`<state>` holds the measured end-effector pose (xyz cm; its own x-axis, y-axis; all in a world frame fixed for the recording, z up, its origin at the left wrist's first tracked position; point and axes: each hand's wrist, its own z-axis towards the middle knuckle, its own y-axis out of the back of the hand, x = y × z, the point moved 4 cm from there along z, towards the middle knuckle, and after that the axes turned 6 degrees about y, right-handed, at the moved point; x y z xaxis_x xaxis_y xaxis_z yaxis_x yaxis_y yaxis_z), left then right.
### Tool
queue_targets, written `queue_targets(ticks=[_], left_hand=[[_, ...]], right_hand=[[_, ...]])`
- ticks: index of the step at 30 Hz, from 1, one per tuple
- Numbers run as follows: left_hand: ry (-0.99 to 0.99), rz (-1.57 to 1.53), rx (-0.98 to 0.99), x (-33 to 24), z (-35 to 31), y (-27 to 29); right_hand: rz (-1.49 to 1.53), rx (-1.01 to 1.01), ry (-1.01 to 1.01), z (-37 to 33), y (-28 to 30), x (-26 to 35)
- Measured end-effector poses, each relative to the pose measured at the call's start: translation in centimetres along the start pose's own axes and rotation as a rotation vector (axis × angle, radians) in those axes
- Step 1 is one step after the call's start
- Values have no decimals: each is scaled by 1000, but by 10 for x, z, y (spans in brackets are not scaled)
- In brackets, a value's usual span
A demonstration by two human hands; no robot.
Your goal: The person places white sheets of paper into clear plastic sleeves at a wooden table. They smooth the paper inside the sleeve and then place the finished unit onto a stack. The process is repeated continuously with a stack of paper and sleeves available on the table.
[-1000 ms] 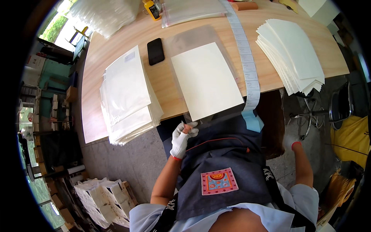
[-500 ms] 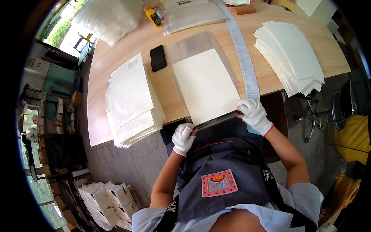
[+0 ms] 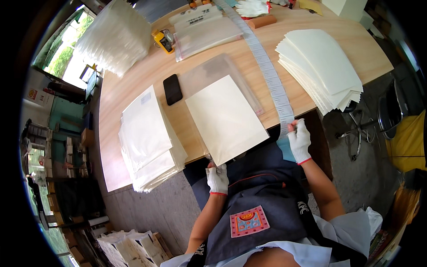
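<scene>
A cream-white sheet of card (image 3: pixel 227 120) lies at the table's front edge, its near corner reaching past the edge. It lies over a clear plastic bag (image 3: pixel 209 73), which shows beyond its far side. My left hand (image 3: pixel 217 179), in a white fingerless-tipped glove, is closed at the bag's near left corner, just under the card's corner; the grip is partly hidden. My right hand (image 3: pixel 300 139), gloved the same way, pinches the near end of a long strip of printed labels (image 3: pixel 272 80). A pale blue part (image 3: pixel 286 149) hangs below that hand.
At left lies a stack of bagged white sheets (image 3: pixel 147 129), with a black phone (image 3: pixel 172 90) beside it. A fanned stack of white card (image 3: pixel 320 66) is at right. Farther back are plastic bags (image 3: pixel 204 33), a yellow bottle (image 3: pixel 163 41) and white gloves (image 3: pixel 252 8).
My right hand has left the bag's opening and moved right to the label strip. My left hand has dropped slightly nearer me. The card has turned a little, and the view has shifted.
</scene>
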<state>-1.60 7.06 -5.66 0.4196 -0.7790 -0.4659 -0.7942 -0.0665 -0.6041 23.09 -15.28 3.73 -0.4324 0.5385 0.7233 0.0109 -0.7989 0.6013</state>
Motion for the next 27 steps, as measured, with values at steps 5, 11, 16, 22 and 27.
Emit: queue_targets(ticks=[5, 11, 16, 22, 27], left_hand=[[309, 505, 266, 44, -13, -11], [373, 912, 649, 80, -51, -106], [753, 572, 698, 123, -45, -134], [632, 710, 667, 123, -49, -146], [676, 746, 556, 127, -30, -120]], right_hand=[[-19, 223, -196, -26, -12, -83], [287, 367, 0, -25, 30, -11], [-163, 411, 446, -17, 62, 47], [-163, 153, 724, -15, 82, 85], [92, 145, 769, -12, 79, 109]])
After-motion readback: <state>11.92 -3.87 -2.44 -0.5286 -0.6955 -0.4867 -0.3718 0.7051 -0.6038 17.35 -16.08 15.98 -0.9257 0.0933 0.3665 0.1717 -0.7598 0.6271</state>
